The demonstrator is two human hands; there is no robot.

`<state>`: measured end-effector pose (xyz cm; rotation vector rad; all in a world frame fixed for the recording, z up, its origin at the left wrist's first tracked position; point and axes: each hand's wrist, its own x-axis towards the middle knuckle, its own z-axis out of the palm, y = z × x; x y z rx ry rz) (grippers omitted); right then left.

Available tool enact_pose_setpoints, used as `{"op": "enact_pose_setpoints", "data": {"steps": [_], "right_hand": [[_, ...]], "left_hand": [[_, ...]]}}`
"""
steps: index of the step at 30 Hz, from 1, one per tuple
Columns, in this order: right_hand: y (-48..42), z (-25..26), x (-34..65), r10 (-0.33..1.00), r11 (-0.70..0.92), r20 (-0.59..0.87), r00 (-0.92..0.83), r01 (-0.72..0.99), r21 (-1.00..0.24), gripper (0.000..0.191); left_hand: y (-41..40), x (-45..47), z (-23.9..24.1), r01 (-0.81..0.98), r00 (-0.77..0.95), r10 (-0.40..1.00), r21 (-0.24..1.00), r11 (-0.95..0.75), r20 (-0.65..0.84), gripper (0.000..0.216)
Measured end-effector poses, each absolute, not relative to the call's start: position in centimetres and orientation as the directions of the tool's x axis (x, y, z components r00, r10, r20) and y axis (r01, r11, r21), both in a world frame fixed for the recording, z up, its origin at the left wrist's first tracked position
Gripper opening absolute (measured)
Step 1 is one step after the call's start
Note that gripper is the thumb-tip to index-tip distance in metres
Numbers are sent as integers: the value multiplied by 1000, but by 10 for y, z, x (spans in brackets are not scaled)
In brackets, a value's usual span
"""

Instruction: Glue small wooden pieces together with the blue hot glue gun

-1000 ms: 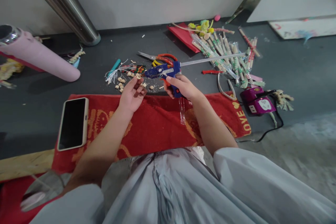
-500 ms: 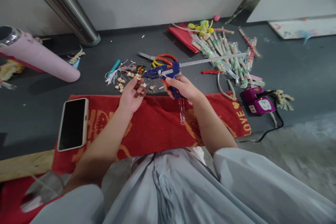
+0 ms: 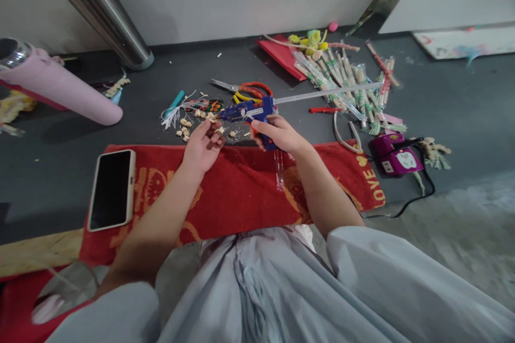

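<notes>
Head view: dark grey flat tabletop [image 3: 193, 72], red cloth towel with orange print [image 3: 241, 187] along the near edge. Blue plastic glue gun [image 3: 253, 111] near the towel's far edge, nozzle pointing left, long clear glue stick [image 3: 325, 92] out the back. Orange-handled steel scissors [image 3: 242, 88] lie just behind it. Hands apart: right hand [image 3: 281, 133] wrapped round the gun's grip, left hand [image 3: 203, 147] pinching a small pale irregular piece [image 3: 211, 117] at the nozzle. Can't tell if nozzle touches it.

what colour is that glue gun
The glue gun is mostly blue, seen best in the head view.
</notes>
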<state>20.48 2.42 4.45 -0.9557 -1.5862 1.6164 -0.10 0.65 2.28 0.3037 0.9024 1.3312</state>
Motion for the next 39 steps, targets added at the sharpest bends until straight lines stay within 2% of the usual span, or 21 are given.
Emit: {"op": "enact_pose_setpoints", "data": {"steps": [12,31,39], "right_hand": [[25,42,205,859,-5,-21,-512,34,-999,47],[26,40,206,856,1,-19,-517,38,-999,45],[27,41,206,852,27,-31,-523,104,-994,46]], "left_hand": [[7,1,25,-732,-40,906,629,261,-422,22],[6,2,27,-709,-35,903,648,280,-429,20],[5,4,31,-706,-46,894,648,286,-445,26]]}}
